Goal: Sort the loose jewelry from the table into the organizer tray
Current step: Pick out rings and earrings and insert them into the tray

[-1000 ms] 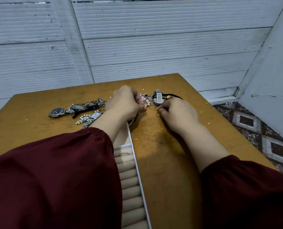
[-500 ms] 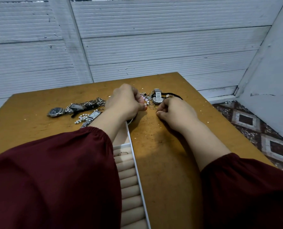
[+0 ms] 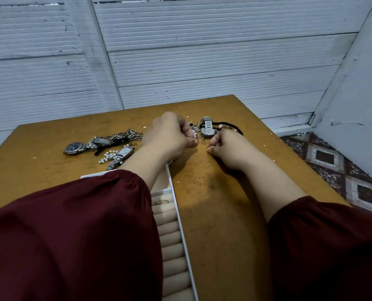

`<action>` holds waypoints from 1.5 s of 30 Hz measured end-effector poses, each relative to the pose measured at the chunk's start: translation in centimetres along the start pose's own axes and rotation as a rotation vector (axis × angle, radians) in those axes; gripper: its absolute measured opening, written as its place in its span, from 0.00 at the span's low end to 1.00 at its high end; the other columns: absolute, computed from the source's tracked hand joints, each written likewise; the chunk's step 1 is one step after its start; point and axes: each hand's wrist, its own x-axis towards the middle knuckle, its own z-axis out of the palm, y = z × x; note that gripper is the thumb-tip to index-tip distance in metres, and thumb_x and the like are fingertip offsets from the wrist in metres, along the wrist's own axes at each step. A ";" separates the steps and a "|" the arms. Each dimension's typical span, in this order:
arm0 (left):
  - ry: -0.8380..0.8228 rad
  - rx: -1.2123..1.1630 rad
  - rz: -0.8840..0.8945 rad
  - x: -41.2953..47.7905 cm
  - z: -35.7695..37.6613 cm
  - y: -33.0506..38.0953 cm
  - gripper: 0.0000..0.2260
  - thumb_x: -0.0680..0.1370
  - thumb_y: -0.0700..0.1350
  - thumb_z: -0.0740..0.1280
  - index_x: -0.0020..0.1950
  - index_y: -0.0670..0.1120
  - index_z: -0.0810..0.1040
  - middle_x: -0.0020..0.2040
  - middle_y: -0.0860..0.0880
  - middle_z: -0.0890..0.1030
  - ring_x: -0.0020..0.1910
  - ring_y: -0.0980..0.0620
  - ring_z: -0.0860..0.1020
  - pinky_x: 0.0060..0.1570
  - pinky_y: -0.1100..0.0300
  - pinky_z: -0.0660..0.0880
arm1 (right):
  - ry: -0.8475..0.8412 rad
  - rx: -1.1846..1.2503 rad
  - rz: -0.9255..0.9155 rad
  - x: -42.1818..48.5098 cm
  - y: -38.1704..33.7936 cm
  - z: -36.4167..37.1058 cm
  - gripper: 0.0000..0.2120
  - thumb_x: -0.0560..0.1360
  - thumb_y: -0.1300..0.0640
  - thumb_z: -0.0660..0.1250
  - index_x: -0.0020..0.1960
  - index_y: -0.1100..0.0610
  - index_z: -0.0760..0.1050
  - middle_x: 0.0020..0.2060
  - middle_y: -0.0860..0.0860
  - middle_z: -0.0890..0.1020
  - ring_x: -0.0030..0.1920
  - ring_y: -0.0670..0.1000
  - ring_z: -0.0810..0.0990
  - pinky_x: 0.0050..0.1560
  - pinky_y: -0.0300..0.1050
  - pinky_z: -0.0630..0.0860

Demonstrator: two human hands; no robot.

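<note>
Ochre wood: the table (image 3: 213,224) is a worn, speckled board, and all the loose jewelry lies on its far half.
Right hand: the right hand (image 3: 228,148) is curled low on the wood, thumb and forefinger pinching a small ring (image 3: 209,148) at the near edge of the pile.
Left hand: the left hand (image 3: 169,135) is bunched tight, fingertips in the tangle of thin hoops (image 3: 199,139); I cannot tell whether they hold a piece.
Pile: just beyond both hands lie a silver watch (image 3: 207,128) and a black cord bracelet (image 3: 231,124).
Tray: the organizer tray (image 3: 181,231) lies nearer the person and left of the right hand, its long axis running from the person toward the pile.
Ring rolls: the ring rolls (image 3: 169,237) lie across that axis, with one seated ring (image 3: 161,201) in a far slot.
Key relation: the pinched ring is a plain loop with no long axis; its slot lies back and leftward from the fingers, so it probably has to turn edge-on to the groove.
Nearer arm: the right hand has the ring, but the left forearm and its dark red sleeve (image 3: 72,235) cover most of the tray, which may crowd the path.
Left group: a dark-dial watch (image 3: 74,147), a link chain (image 3: 126,135), a pearl strand (image 3: 108,156) and a rectangular watch (image 3: 124,152) lie well apart from the hands.
Room: a white ribbed wall (image 3: 202,61) stands behind; patterned floor tiles (image 3: 332,161) show to the right.
</note>
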 end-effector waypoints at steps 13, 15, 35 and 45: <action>0.027 -0.229 -0.067 -1.9 -3.3 -0.8 0.08 0.68 0.43 0.77 0.35 0.47 0.79 0.34 0.51 0.81 0.35 0.51 0.78 0.41 0.54 0.77 | 0.236 0.693 -0.094 -1.5 -1.0 0.1 0.11 0.75 0.65 0.68 0.40 0.50 0.73 0.35 0.50 0.76 0.38 0.49 0.75 0.44 0.44 0.74; 0.056 -0.276 -0.076 -2.9 -4.4 -0.9 0.08 0.68 0.42 0.77 0.35 0.48 0.79 0.33 0.51 0.81 0.33 0.52 0.78 0.39 0.58 0.75 | 0.234 0.733 -0.108 -2.1 -2.0 0.1 0.11 0.74 0.65 0.69 0.39 0.50 0.74 0.36 0.50 0.77 0.40 0.50 0.75 0.46 0.48 0.75; 0.252 -0.448 -0.099 -15.2 -6.1 -4.4 0.08 0.70 0.39 0.75 0.37 0.51 0.80 0.33 0.52 0.80 0.33 0.56 0.77 0.38 0.57 0.76 | 0.242 1.142 -0.118 -13.3 -8.3 2.2 0.11 0.73 0.72 0.67 0.41 0.57 0.76 0.31 0.49 0.79 0.28 0.42 0.79 0.36 0.35 0.79; 0.280 -0.142 -0.042 -16.9 -5.2 -4.1 0.08 0.72 0.44 0.73 0.37 0.55 0.78 0.35 0.59 0.80 0.41 0.58 0.79 0.44 0.58 0.75 | 0.240 0.967 -0.092 -14.6 -7.9 3.0 0.11 0.72 0.70 0.68 0.39 0.54 0.77 0.28 0.46 0.78 0.29 0.42 0.76 0.34 0.36 0.74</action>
